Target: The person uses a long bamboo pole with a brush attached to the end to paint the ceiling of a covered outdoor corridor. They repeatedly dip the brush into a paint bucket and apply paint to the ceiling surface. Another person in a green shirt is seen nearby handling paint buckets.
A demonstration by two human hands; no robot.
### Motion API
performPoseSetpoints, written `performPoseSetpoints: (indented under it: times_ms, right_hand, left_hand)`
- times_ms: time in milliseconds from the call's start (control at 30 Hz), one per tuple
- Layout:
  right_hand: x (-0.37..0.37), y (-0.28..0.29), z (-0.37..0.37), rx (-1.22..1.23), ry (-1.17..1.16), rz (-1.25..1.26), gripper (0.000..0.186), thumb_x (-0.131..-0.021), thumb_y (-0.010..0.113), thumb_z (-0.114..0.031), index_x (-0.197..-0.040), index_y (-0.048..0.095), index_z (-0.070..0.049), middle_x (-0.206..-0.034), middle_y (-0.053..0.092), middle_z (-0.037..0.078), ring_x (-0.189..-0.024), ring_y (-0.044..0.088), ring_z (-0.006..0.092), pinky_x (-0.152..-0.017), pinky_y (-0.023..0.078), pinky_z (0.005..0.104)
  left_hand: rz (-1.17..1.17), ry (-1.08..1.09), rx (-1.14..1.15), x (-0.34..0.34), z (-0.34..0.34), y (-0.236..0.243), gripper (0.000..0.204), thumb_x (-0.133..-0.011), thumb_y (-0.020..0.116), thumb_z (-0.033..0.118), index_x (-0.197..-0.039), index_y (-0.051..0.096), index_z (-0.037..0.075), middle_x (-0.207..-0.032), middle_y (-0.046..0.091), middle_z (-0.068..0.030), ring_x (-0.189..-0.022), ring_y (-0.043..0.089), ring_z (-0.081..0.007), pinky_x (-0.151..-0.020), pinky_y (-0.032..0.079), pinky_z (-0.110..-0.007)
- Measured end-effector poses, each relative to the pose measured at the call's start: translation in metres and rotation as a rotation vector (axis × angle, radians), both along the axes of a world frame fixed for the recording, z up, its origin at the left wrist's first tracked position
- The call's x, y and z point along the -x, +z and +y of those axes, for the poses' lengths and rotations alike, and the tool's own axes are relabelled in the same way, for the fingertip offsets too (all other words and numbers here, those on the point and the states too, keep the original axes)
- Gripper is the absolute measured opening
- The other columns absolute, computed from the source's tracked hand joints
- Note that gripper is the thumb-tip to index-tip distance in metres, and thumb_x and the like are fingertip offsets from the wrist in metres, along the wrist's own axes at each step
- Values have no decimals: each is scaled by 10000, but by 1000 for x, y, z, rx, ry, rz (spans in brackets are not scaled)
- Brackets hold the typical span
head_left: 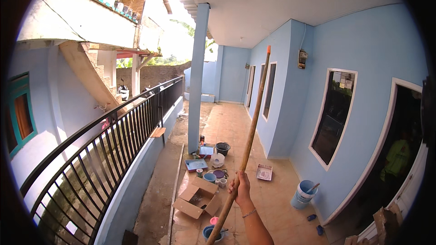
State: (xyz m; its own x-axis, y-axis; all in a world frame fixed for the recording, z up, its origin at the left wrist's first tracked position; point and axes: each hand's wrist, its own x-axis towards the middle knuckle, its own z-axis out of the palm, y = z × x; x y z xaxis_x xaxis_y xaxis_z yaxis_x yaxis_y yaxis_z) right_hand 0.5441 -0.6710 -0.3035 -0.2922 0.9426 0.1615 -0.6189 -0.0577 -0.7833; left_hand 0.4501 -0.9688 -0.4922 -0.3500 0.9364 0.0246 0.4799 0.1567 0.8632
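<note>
My right hand (238,186) comes up from the lower edge, fingers wrapped round a long wooden pole (253,134) that stands slanted across the middle of the view, with an orange piece at its top end. My left hand is out of sight. On the tiles below lie an open cardboard box (188,204), a blue bucket (209,177), a blue tray (196,164), a black bucket (223,147) and several small containers. A blue bowl (209,232) and a pink lid (214,220) are partly behind the pole.
A black railing (120,121) runs along the left beside a pillar (198,81). Right, by the blue wall (295,104), are a paint tray (265,172), a white bucket (302,197) and sandals (319,230). A person in green (394,159) shows in the dark doorway.
</note>
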Motion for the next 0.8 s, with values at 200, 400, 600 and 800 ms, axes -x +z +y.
performPoseSetpoints:
  times_ms: [200, 400, 600, 800]
  right_hand:
    - [51, 108, -109, -219, 32, 65, 481, -1048, 530, -425, -1446, 372, -205, -695, 498, 35, -462, 463, 103, -396, 408, 268]
    - [71, 168, -150, -316, 19, -21, 497, -1061, 511, -406, -1512, 368, -255, -675, 470, 11, -442, 410, 74, -379, 367, 236]
    - [85, 190, -172, -367, 10, -21, 473, -1071, 486, -396, -1510, 371, -264, -660, 455, 2, -435, 396, 69, -379, 363, 231]
    - [92, 206, -168, -387, -7, -10, 478, -1072, 481, -400, -1514, 359, -265, -657, 455, -2, -434, 404, 68, -379, 367, 232]
  left_hand:
    - [-150, -119, -378, 10, -36, 119, 314, -850, 621, 76, -1155, 624, 5, -852, 667, -289, -794, 669, -472, -663, 518, -513]
    - [-137, 10, -397, 12, -50, 139, 336, -843, 641, 50, -1178, 635, 20, -917, 696, -255, -841, 689, -438, -690, 530, -488]
    - [-90, 56, -505, 27, -48, 137, 217, -862, 647, 55, -1071, 648, -4, -855, 678, -232, -763, 684, -350, -654, 520, -431]
    - [-66, 60, -548, 44, -47, 159, 254, -786, 683, 110, -984, 572, -5, -758, 641, -281, -775, 672, -473, -660, 523, -494]
